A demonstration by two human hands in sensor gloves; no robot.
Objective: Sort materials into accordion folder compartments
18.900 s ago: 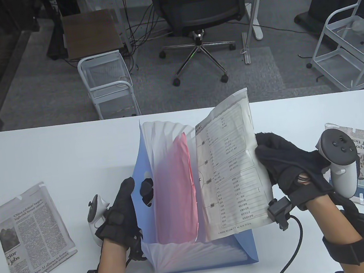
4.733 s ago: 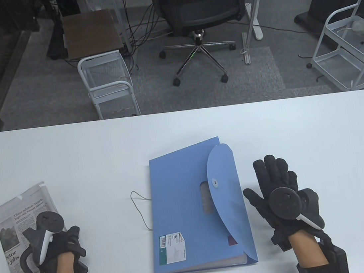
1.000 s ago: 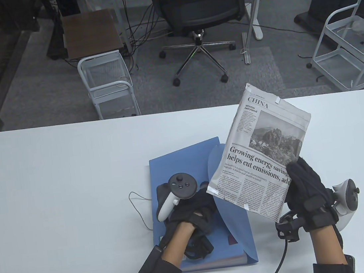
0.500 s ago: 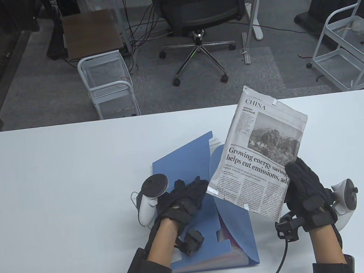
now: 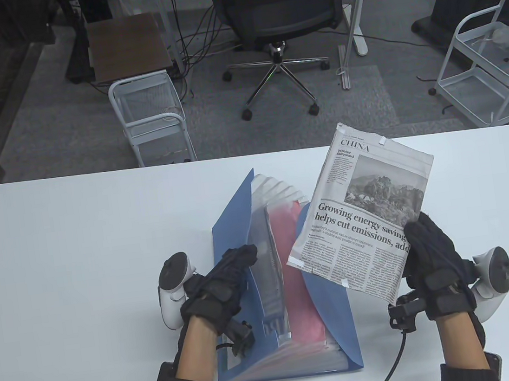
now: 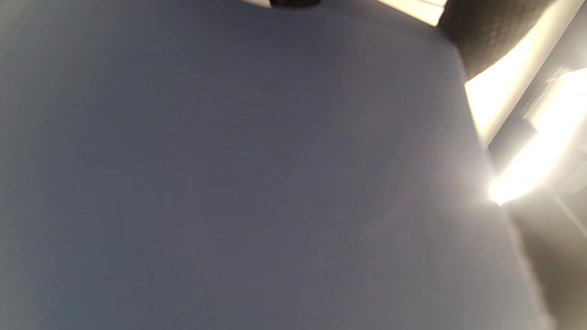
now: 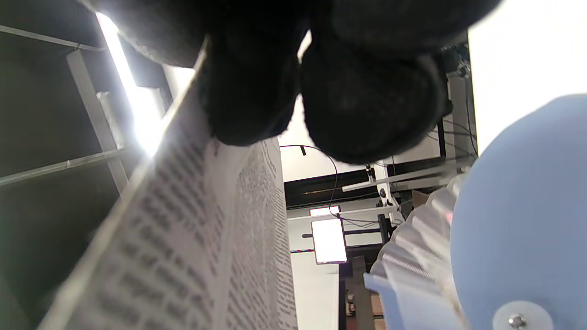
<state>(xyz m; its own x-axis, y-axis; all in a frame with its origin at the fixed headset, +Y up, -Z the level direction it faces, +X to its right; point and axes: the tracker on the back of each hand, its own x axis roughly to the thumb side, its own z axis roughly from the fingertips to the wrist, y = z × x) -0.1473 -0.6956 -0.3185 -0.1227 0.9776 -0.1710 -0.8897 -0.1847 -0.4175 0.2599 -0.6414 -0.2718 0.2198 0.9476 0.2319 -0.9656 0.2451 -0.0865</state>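
Folder [image 5: 230, 217] sits on the white table [image 5: 53, 226] near centre, toward the near edge; blue, accordion type. Its left cover is raised on edge, and the pleated pockets [image 5: 277, 187] fan out between that cover and the rounded flap [image 5: 331, 311], which lies flat on the right. Inside, a pink sheet [image 5: 294, 260] shows in one pocket, with a greyish printed sheet [image 5: 269, 263] in a pocket left of it; exact compartment count not readable. Left hand [image 5: 222, 283] is at the raised cover, fingers curled over its top edge and gripping it. Left wrist view is filled by a plain grey-blue surface, blurred, so no finger detail there. Right hand [image 5: 432, 256] holds a folded newspaper [image 5: 370, 212] by its near right corner, pinched between thumb and fingers; the right wrist view shows the fingertips [image 7: 367, 101] against the paper's [image 7: 192, 247] edge. The paper is off the table, tilted, above the flap and the right side of the folder, headline side up, not in any pocket. Beyond the far table edge: an office chair [image 5: 279, 4], a white wire cart [image 5: 151, 115] left, another cart [image 5: 486, 61] right.
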